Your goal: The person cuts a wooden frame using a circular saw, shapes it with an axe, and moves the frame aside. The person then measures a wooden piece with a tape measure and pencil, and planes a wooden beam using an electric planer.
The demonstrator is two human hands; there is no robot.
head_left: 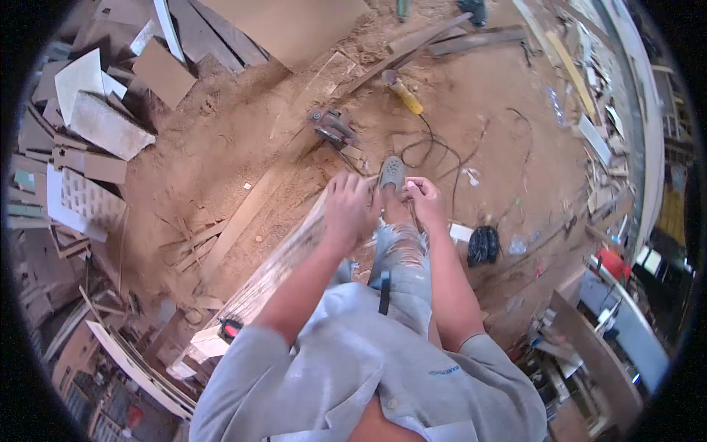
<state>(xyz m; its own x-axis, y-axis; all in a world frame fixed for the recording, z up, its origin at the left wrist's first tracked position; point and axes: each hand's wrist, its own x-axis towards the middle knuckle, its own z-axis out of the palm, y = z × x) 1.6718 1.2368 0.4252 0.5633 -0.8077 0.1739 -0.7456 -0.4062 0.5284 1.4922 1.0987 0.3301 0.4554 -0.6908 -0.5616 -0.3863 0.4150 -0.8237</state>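
Note:
My left hand (349, 209) is over the far end of a long wooden beam (259, 274), its fingers curled and smeared by motion, so I cannot make out whether it holds anything. To its right, above my knee, my right hand (427, 202) is closed, thumb and forefinger pinched together; anything between them is too small to name. A red and black tape measure (230, 328) rests at the beam's near end, beside my left sleeve. Just beyond my hands is my shoe (392, 172) on the dusty ground.
Ahead on the sawdust-covered ground lie a power tool like a planer (335, 128) and a yellow-handled power tool (403, 93) with a trailing cord. Board offcuts (103, 125) pile up at the left. A black plastic bag (483, 245) and wood scraps (600, 140) lie to the right.

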